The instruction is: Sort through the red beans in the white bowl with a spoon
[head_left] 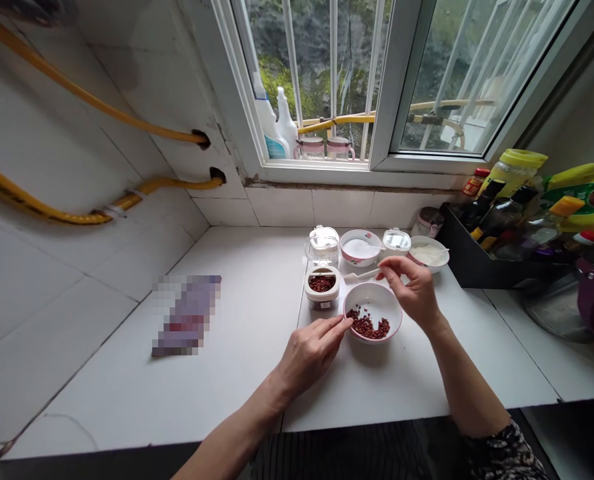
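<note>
Right hand (409, 287) pinches the spoon (361, 275), long axis crosswise, head pointing left, toward the jar (321, 303). Left hand (313, 343), nearer the jar, touches the bowl (377, 298); grip indeterminable.

Barred window (395, 83) above white tiles (343, 208)
</note>
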The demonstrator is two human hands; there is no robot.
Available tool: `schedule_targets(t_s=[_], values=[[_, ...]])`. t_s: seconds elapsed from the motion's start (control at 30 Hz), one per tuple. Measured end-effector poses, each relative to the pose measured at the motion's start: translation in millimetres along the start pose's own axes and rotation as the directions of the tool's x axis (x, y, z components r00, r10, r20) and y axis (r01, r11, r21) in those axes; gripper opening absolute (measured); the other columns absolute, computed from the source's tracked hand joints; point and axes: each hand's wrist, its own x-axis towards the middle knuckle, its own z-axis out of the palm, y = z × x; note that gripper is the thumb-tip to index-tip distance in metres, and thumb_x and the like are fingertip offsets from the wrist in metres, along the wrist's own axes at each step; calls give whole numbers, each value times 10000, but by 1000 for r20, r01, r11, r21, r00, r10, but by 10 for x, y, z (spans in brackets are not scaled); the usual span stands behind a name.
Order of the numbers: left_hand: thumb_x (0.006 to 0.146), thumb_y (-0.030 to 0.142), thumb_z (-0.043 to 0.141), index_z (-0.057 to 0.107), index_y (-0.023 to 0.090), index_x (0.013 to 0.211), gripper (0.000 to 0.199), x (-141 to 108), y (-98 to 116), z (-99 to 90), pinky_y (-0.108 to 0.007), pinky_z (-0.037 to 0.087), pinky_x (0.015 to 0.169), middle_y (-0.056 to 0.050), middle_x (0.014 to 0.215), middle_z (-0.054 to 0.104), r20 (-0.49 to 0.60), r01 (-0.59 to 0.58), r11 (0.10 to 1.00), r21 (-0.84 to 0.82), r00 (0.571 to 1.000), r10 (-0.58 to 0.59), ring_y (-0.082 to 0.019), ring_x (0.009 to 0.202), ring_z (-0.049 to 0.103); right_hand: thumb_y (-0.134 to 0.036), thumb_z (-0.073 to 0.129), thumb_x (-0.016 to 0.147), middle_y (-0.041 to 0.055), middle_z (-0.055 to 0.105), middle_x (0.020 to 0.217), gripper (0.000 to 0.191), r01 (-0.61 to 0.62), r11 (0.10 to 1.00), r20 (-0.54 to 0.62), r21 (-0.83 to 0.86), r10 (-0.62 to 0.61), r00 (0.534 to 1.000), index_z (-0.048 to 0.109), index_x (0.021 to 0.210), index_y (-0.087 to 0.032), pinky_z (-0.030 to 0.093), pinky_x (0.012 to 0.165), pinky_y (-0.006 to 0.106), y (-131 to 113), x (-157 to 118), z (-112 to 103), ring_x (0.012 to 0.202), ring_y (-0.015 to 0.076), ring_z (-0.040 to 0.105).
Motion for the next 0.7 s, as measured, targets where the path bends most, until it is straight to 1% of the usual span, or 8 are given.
schedule_targets(t_s=[0.07, 0.17, 0.23, 0.3, 0.4, 0.47, 0.6, 0.7], values=[[967, 102, 482, 629, 169, 1236, 314, -4, -2, 0, -256, 597, 711, -95, 1080, 734, -4, -3, 1000, -4, 1000, 3, -172, 872, 714, -275, 552, 874, 38, 715, 677, 139, -100, 995, 99, 10, 99, 990, 656, 840, -190, 506, 603, 292, 87, 7, -118, 617, 180, 663], [960, 94, 490, 617, 167, 1247, 322, -15, -8, 2, -258, 601, 711, -94, 1084, 733, -6, -8, 1000, -9, 1000, 8, -170, 870, 715, -203, 526, 841, 21, 706, 652, 134, -152, 982, 218, -113, 174, 960, 649, 790, -195, 476, 587, 274, 210, -2, -180, 592, 164, 646], [963, 99, 490, 610, 170, 1255, 324, -21, -12, 2, -261, 604, 725, -93, 1091, 731, -4, -7, 1000, -10, 1000, 7, -173, 892, 717, -165, 512, 828, 21, 710, 671, 151, -137, 968, 251, -211, 189, 949, 652, 782, -198, 465, 604, 275, 243, -19, -141, 607, 162, 645], [968, 106, 487, 607, 171, 1254, 317, -22, -13, 0, -264, 605, 737, -93, 1098, 730, -3, -7, 1000, -10, 1000, 7, -178, 915, 718, -150, 511, 825, 26, 714, 691, 157, -117, 959, 281, -258, 191, 941, 655, 787, -197, 458, 616, 275, 231, -41, -67, 621, 161, 645], [974, 108, 483, 607, 163, 1243, 302, -15, -12, -4, -262, 605, 725, -94, 1095, 732, -1, -14, 1000, -7, 1000, 14, -178, 906, 720, -151, 508, 832, 23, 715, 690, 157, -123, 970, 340, -209, 190, 921, 650, 781, -195, 456, 621, 263, 182, -67, 34, 625, 151, 644], [973, 107, 486, 611, 155, 1234, 294, -11, -12, -4, -261, 605, 711, -95, 1087, 734, -1, -17, 1000, -5, 1000, 17, -177, 892, 721, -157, 505, 832, 16, 714, 670, 156, -165, 976, 354, -145, 207, 912, 643, 770, -194, 454, 608, 253, 171, -73, 59, 619, 147, 646], [961, 97, 491, 623, 153, 1228, 303, -12, -19, 2, -258, 606, 710, -95, 1078, 735, -11, -19, 1000, -1, 1000, 19, -176, 891, 722, -203, 530, 824, 16, 720, 659, 130, -274, 960, 300, -56, 278, 913, 649, 774, -188, 455, 586, 247, 214, -50, 3, 621, 156, 668], [959, 95, 491, 626, 163, 1234, 314, -14, -23, 5, -257, 606, 722, -93, 1083, 735, -9, -17, 1000, 1, 1000, 17, -174, 898, 721, -233, 547, 814, 22, 725, 667, 127, -299, 954, 279, -3, 288, 916, 655, 770, -183, 469, 597, 250, 250, -33, -43, 646, 167, 686]])
